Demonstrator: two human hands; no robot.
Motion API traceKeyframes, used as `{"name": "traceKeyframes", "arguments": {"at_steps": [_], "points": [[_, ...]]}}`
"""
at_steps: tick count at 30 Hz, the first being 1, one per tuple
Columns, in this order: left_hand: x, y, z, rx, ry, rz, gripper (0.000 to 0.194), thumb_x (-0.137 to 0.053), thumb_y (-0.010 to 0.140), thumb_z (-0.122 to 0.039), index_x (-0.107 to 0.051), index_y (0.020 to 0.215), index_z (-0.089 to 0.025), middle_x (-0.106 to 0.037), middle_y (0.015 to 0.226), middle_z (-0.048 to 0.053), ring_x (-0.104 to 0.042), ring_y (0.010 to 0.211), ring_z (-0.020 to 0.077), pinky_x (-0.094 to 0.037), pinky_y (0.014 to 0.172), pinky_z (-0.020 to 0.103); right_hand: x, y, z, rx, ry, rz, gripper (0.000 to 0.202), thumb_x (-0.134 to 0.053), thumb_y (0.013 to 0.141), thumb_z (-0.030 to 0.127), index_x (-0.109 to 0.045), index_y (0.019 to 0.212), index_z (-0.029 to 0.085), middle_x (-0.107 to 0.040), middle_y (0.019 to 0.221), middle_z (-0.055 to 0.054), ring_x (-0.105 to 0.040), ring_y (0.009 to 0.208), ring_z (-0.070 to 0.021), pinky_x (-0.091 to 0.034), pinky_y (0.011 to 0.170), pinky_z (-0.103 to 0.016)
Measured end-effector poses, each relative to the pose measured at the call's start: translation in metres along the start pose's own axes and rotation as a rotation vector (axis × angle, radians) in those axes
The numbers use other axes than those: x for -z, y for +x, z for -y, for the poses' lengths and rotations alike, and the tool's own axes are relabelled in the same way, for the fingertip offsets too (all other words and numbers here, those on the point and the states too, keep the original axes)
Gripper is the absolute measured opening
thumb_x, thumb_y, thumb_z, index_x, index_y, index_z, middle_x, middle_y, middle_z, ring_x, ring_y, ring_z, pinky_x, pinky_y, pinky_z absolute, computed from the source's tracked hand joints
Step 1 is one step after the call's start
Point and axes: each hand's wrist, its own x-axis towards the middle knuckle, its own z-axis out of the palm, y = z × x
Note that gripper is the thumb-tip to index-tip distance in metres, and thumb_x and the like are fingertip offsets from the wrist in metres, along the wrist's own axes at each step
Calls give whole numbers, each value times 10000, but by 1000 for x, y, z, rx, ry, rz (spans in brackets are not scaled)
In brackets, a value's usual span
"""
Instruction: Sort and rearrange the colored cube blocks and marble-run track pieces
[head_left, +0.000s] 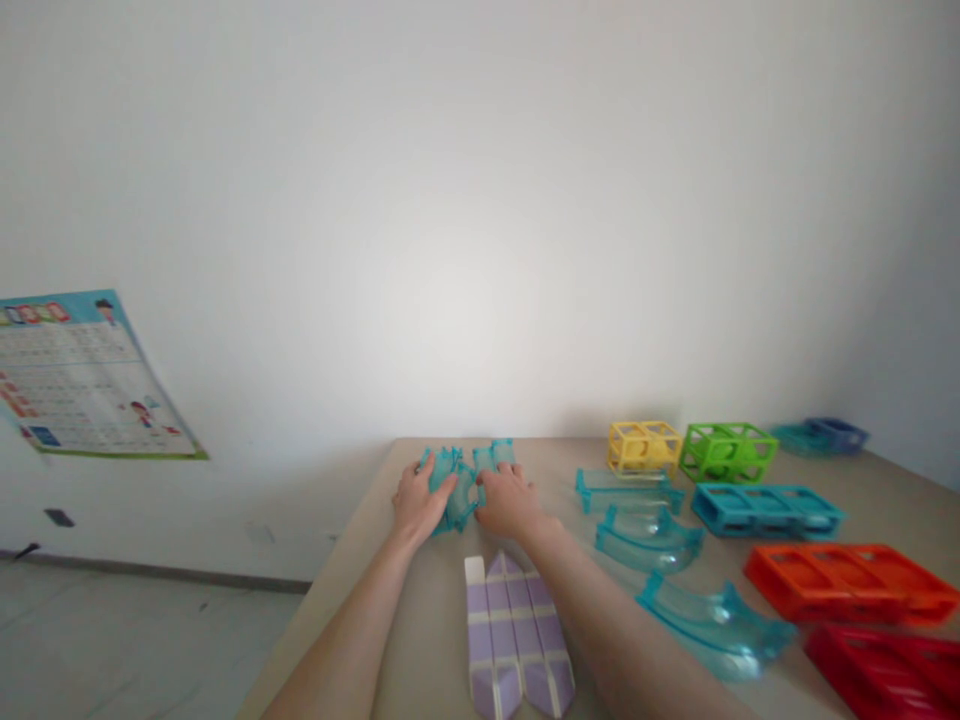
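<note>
The left hand grasps translucent teal track pieces, narrowly inside the desk's left edge. The right hand grips another teal piece.

Glossy, translucent plastic is seen in the teal pieces at the left hand and the curved sections right of the right hand; smoother, matt surfaces are shown by the tabletop beneath both.
</note>
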Motion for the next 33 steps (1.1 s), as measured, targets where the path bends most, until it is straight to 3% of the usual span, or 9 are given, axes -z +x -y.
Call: {"name": "traceKeyframes", "arguments": {"at_steps": [5,10,13,16,19,22,27,33], "points": [[-5,-2,-1,-115,-63,77,650,-722,619,-173,-585,1254,-194,-545,1315,119,-479,1232,279,-317,1062,343,5,-7,6,-16,-1,-29,459,-505,799,275,-498,1249,185,-437,1312,-183,-354,1251,-374,-388,902,-527],[-5,1,0,-126,-95,18,466,-645,731,-256,-633,1188,-164,-541,1295,137,-455,1242,292,-271,1086,369,47,-27,-6,45,-27,25,702,-642,711,504,-463,1310,185,-415,1353,-189,-311,1289,-397,-334,963,-546],[-5,2,2,-133,-102,-15,441,-640,740,-270,-644,1172,-183,-552,1273,122,-466,1221,283,-281,1075,362,81,-45,-36,123,-43,112,870,-732,597,563,-456,1343,210,-446,1353,-163,-340,1288,-372,-303,1017,-499],[-6,3,4,-144,-108,-44,426,-638,740,-281,-652,1156,-189,-569,1234,112,-492,1184,274,-308,1055,355,102,-72,-75,190,-121,289,1306,-810,403,608,-201,1482,199,-219,1508,-192,-132,1381,-417,-165,1088,-544],[-7,4,4,-160,-123,-69,404,-629,744,-289,-663,1131,-180,-584,1197,113,-505,1158,271,-323,1043,356,104,-102,-110,125,-182,406,1486,-856,301,555,-44,1500,226,-10,1554,-184,27,1397,-423,-29,1096,-582],[-8,5,3,-176,-144,-74,391,-632,732,-270,-673,1110,-180,-605,1162,108,-507,1148,265,-322,1045,353,97,-118,-133,152,-256,377,1482,-857,306,552,-46,1500,215,59,1550,-184,99,1398,-391,78,1089,-559],[-7,4,2,-195,-184,-56,366,-638,709,-242,-690,1069,-199,-632,1108,84,-530,1113,253,-337,1043,352,91,-108,-149,70,-197,341,1400,-830,367,574,-80,1499,232,-62,1551,-180,-91,1398,-408,-108,1103,-514],[-7,4,2,-197,-210,-62,346,-643,700,-242,-708,1038,-209,-627,1104,77,-537,1112,257,-347,1041,354,87,-94,-147,120,-312,249,1292,-805,400,589,-187,1486,258,-359,1423,-198,-299,1305,-429,-120,1071,-554]]}}
